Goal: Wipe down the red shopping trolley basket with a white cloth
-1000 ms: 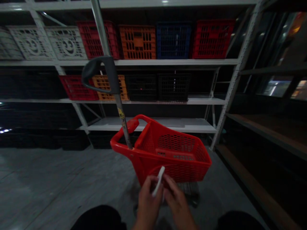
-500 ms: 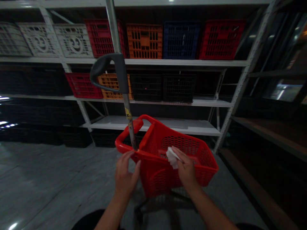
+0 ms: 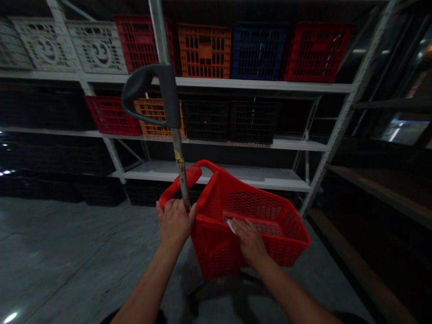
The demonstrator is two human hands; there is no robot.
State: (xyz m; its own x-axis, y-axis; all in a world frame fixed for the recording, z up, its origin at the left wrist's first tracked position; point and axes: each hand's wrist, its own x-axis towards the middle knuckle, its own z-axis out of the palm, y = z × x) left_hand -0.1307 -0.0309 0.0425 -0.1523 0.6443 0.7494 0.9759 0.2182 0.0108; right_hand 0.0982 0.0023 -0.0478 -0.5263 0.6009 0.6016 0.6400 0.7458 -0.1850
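A red plastic shopping basket [image 3: 270, 234] on wheels stands on the floor in front of me, with a metal pole and a grey pull handle [image 3: 158, 96] rising from its near end. My left hand [image 3: 173, 222] is closed over the basket's rim at the base of the pole. My right hand [image 3: 248, 238] presses a white cloth [image 3: 231, 225] against the basket's near wall, its fingers curled over the cloth.
White metal shelving [image 3: 236, 83] fills the wall ahead, holding white, red, orange, blue and black plastic crates. A darker wooden shelf unit [image 3: 381, 189] runs along the right. Grey floor [image 3: 67, 261] lies open to the left.
My left hand moved up and closed on the basket's rim by the pole. My right hand dropped with the white cloth from the top edge to the basket's near wall.
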